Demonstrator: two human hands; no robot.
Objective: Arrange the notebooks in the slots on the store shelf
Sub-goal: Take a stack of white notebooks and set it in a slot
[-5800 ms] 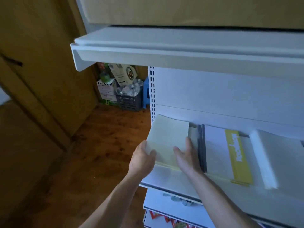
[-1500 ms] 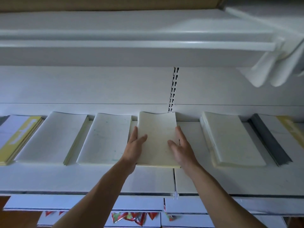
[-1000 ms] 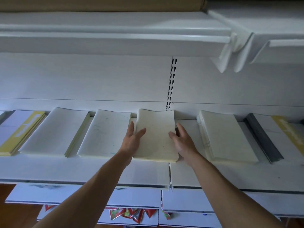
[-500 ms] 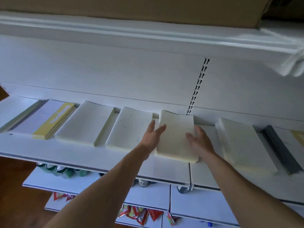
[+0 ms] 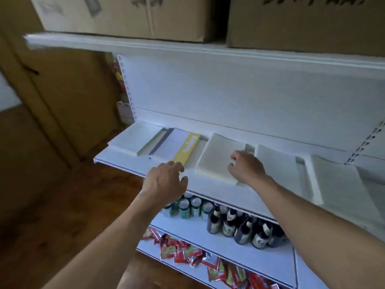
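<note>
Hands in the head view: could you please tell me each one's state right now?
Left hand: open, holding nothing.
Right hand: fingers curled on the cream notebook; grip cannot be told.

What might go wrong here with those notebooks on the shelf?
The right hand rests on the cream notebook stack near its front corner; a tug might slide top notebooks off the shelf onto the bottles below. The left hand, hovering by the yellow-striped notebook, might nudge it askew.

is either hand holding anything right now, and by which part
Left hand holds nothing. Right hand lies with curled fingers on the right edge of a cream notebook; a real grip cannot be told.
</note>
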